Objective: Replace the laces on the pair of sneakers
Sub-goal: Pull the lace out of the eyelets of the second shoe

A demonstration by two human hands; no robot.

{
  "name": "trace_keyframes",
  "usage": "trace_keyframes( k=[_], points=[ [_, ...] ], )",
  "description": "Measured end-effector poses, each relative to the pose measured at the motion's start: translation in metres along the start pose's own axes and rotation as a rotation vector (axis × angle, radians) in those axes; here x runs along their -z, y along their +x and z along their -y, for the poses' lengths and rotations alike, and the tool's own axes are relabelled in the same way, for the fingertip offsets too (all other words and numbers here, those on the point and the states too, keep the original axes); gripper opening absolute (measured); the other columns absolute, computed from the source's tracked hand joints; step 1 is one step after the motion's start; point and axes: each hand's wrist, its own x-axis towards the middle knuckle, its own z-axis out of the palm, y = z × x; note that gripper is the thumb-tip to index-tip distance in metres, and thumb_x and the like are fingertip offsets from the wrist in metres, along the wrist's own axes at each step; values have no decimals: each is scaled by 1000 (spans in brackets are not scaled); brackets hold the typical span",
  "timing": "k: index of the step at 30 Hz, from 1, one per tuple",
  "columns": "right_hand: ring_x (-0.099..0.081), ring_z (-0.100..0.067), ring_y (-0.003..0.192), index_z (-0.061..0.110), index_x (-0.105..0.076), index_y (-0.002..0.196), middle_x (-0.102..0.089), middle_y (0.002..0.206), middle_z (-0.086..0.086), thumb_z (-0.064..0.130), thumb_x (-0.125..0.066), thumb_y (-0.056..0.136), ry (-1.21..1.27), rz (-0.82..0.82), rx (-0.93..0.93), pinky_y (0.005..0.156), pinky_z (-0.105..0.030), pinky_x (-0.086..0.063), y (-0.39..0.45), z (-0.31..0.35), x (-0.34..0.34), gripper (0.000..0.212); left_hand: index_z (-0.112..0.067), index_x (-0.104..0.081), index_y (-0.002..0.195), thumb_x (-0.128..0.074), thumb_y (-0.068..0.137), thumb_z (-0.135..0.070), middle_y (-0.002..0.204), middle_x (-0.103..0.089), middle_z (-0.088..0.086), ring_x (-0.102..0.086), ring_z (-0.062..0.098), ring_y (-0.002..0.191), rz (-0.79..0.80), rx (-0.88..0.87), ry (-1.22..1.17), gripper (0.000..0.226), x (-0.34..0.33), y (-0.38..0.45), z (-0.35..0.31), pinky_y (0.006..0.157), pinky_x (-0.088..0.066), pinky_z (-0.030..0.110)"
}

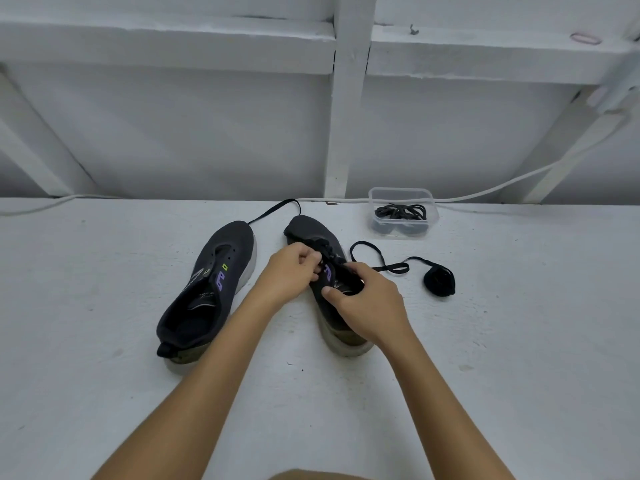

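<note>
Near the middle of the white painted surface (pixel 104 393), toward its far edge, two dark sneakers stand side by side with their toes pointing away from the person. The left sneaker (pixel 207 289) has bare eyelets and an open mouth, with a purple mark on its side. The right sneaker (pixel 315 233) is under both hands. The left hand (pixel 291 271) has its fingers curled, pinching the black lace (pixel 367 251) at the eyelets on top of that sneaker. The right hand (pixel 367 303) grips the sneaker's collar, thumb pressed on the near side and fingers curled over the tongue area. One end of the lace runs past the toe and curves along the far edge of the surface; the other loops out to the right, toward a rolled black lace bundle (pixel 439 280) that lies just beside it. Further back, against the far edge, a clear plastic container (pixel 401 194) holds a tangle of more black laces (pixel 400 213). A white cable (pixel 502 187) runs along the far edge behind the container.
</note>
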Motion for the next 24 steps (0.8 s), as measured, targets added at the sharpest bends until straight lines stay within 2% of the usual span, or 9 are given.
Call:
trace_keyframes(
  k=[3,6,9,11,12,15,20,22,24],
  points=[
    [-62,-13,108,41,-59,125,-66,116,16,54,-71,81,-3,-4,1,92,-34,-50,0,0,0,48,-24,-72,97,-73,88,-38,93,-71,-6,-68,11,86,16,-29,28,16,3,-4,11,86,-57,34],
    [-61,-12,107,40,-59,127,-65,116,16,52,-73,82,3,6,-10,87,-30,-47,1,1,1,49,-21,-71,95,-66,95,-32,90,-72,-7,-66,7,80,-24,-98,125,12,8,-1,7,81,-55,33],
    [-61,-11,106,38,-60,127,-66,116,16,51,-73,82,6,7,-13,84,-28,-45,1,2,2,49,-16,-66,96,-54,102,-30,96,-70,-4,-67,5,79,-44,57,-167,19,6,7,-1,76,-55,31],
    [-61,-11,106,37,-60,127,-66,117,15,49,-73,83,13,7,-14,86,-28,-47,1,2,2,48,-15,-62,90,-53,103,-32,87,-63,-2,-59,8,71,-39,213,-453,24,-3,5,-7,66,-49,27],
    [-61,-11,107,37,-60,128,-66,118,15,49,-73,83,16,8,-17,88,-29,-48,1,2,2,48,-15,-62,87,-54,102,-35,83,-60,-2,-56,9,69,-43,227,-486,27,-7,4,-6,64,-48,26],
    [-61,-13,110,37,-60,128,-66,121,14,50,-73,82,-5,-1,-16,94,-33,-50,1,1,0,50,-14,-67,90,-61,96,-47,82,-66,-2,-59,10,71,-12,82,-367,33,-10,-4,1,66,-53,28],
    [-62,-13,109,37,-61,125,-67,118,15,51,-73,82,-19,0,-19,92,-32,-49,2,2,1,47,-18,-70,82,-70,92,-29,75,-72,-1,-69,18,76,-47,-108,-6,15,0,0,16,80,-58,42],
    [-61,-13,111,36,-61,128,-66,121,14,52,-73,82,-6,-3,-28,92,-31,-48,2,3,0,50,-14,-72,95,-65,96,-26,79,-72,1,-68,16,73,-130,-88,-95,13,4,6,14,80,-59,39],
    [-60,-14,113,35,-59,131,-65,123,14,52,-72,83,-7,-7,-32,92,-31,-47,2,3,-1,52,-9,-68,109,-59,101,-24,84,-69,1,-65,10,70,-243,-15,-328,19,3,9,9,78,-60,34]
  ],
)
